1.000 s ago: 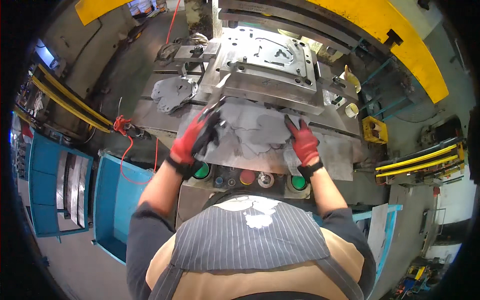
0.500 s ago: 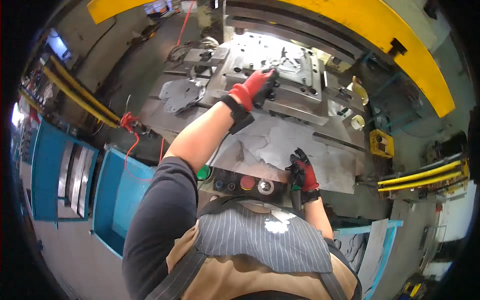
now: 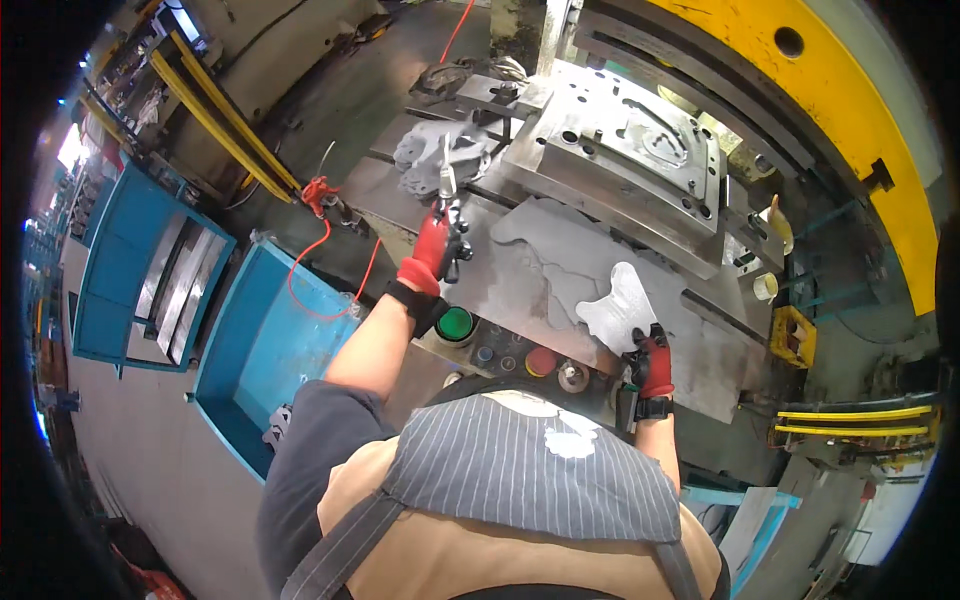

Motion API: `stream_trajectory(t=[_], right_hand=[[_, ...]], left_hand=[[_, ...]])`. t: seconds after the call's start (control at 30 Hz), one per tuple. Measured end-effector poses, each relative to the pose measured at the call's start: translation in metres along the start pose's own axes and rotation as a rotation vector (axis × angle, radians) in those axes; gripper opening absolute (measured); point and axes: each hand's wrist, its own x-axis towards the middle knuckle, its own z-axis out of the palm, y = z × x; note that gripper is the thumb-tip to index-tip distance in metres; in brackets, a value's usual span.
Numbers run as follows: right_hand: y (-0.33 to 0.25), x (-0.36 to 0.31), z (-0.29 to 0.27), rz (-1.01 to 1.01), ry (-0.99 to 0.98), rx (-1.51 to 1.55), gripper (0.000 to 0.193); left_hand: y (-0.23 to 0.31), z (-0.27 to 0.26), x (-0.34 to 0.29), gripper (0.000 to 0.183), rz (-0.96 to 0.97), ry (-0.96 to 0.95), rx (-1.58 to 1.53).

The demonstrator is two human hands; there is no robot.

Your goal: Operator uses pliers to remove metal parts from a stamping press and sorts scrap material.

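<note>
My left hand point(image 3: 440, 245), in a red and black glove, is closed around a narrow, shiny metal tool point(image 3: 447, 182); its exact kind is unclear. Its tip points at a pile of flat grey metal pieces point(image 3: 418, 160) left of the die and overlaps them in view. My right hand point(image 3: 650, 362), gloved alike, grips the lower right corner of a flat, bright metal blank point(image 3: 618, 308) with a curved outline. The blank is tilted up above more grey sheet blanks point(image 3: 540, 235) on the press table. A steel die point(image 3: 640, 150) lies beyond both hands.
A control box with a green button point(image 3: 455, 324) and a red button point(image 3: 541, 361) sits at the table's near edge. A blue bin point(image 3: 270, 330) stands at left, with a red hose point(image 3: 322, 245) above it. The yellow press frame point(image 3: 840, 110) arches at upper right.
My left hand has come back from over the die to the pile on the left. My right hand now has a blank lifted off the table. The view has shifted.
</note>
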Motion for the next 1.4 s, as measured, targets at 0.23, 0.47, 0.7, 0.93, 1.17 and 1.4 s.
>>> stream_trajectory(t=[0.23, 0.47, 0.7, 0.93, 1.17, 1.4], right_hand=[[-0.007, -0.006, -0.002, 0.156, -0.052, 0.545, 0.047], [-0.156, 0.017, -0.015, -0.017, 0.029, 0.613, 0.04], [-0.222, 0.2, -0.026, -0.521, -0.005, 0.008, 0.021], [-0.216, 0.352, 0.003, -0.339, 0.05, -0.818, 0.028], [-0.261, 0.312, 0.037, -0.19, -0.021, -1.26, 0.032], [-0.259, 0.276, 0.04, -0.633, 0.349, -1.244, 0.043]], left_hand=[[-0.009, -0.062, 0.022, 0.016, -0.164, -0.45, -0.588], [0.032, -0.045, -0.019, 0.024, -0.181, -0.059, -0.254], [0.027, -0.01, -0.049, 0.018, -0.1, -0.197, -0.103], [0.011, -0.026, -0.092, 0.026, -0.131, -0.082, 0.079], [0.006, -0.055, -0.115, 0.027, -0.079, 0.023, -0.062], [0.016, -0.035, -0.102, 0.031, -0.003, 0.016, -0.068]])
